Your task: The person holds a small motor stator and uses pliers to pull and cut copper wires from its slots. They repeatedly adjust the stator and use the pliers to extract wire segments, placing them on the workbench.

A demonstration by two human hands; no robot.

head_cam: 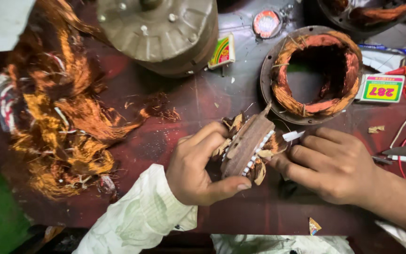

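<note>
Held item: a rusty brown round stator core with white slot liners (247,146), tilted on edge above the dark red tabletop (165,141), near the front edge. Scraps of tan insulating paper stick out of it; its far face is hidden.

Left hand (198,164): fingers clenched around the core's left side, thumb along the lower rim; a pale patterned sleeve (137,218) covers the wrist.

Right hand (330,162): fingertips pressed to the core's right side, at a white paper strip (293,136); whether they pinch the strip is hard to make out.

Surroundings: a tangled heap of loose copper wire (57,108) at left, partly blurred; a round grey-green metal motor housing (160,33), cut off at the top; a metal stator ring wound with copper coils (313,75) behind the right hand; a second one, cut off at the top corner; a small green and yellow box (380,88); orange pens and red wires at the right edge.
</note>
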